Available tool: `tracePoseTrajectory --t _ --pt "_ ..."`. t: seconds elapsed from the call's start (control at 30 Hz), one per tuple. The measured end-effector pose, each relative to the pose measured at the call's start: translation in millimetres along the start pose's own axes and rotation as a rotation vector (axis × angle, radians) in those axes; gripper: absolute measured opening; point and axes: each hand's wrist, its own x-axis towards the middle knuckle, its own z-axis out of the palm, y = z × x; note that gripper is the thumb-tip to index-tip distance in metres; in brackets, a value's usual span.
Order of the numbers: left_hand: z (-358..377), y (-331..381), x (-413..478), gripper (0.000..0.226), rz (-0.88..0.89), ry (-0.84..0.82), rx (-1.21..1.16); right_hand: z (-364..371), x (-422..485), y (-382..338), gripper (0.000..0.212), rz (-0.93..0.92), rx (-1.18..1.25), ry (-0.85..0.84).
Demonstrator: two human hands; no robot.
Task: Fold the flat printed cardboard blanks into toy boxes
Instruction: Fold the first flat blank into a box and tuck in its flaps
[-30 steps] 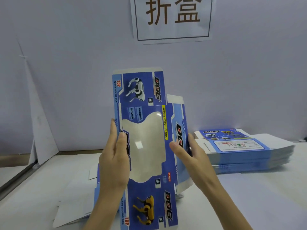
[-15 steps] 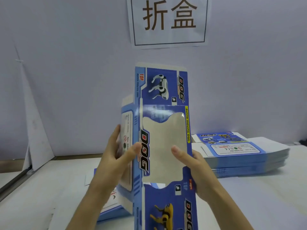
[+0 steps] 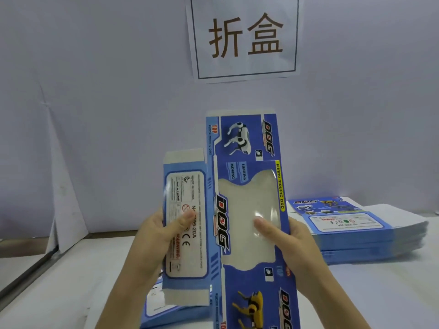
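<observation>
Upright blue printed blank, half-opened; flat stack of blanks behind, right.

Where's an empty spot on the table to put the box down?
Bare table lies at the left, between the wall and the small pile. More lies front right, before the tall stack of blanks. The middle is crowded: the left hand and right hand hold the box blank.
</observation>
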Motion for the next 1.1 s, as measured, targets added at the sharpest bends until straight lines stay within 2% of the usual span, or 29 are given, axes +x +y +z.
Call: tracePoseTrajectory --t 0.13,0.27,0.53,0.8,0.93,1.03,1.1 --pt "3.3 -5.7 -0.5 0.052 -0.006 0.026 0.009 -1.2 -0.8 -0.6 0.029 0.018 0.012 -0.007" --pt "2.9 -6.3 -1.6 0.059 -0.008 0.009 -0.015 -2.6 -1.1 -3.1 0.031 0.041 0.022 -0.017" --pt "4.9 -7.0 -1.9 0.053 -0.016 0.046 -0.051 -1.6 -1.6 -3.6 0.033 0.062 0.025 -0.026" --pt "12.7 -7.3 -3.3 0.052 0.034 0.084 -0.038 -9.3 -2.0 -5.8 0.046 0.114 0.013 -0.035" --pt "17.2 -7.0 -5.2 0.048 0.020 0.087 0.044 -9.4 -2.0 -5.7 0.045 0.128 0.013 -0.036" --pt "28.2 -5.0 -8.6 0.035 0.098 0.154 0.180 -1.9 -2.0 -6.9 0.038 0.066 -0.018 0.017" --pt "37.4 -1.1 -14.0 0.061 0.188 0.174 0.299 7.5 -3.6 -7.5 0.031 0.002 -0.042 0.070"
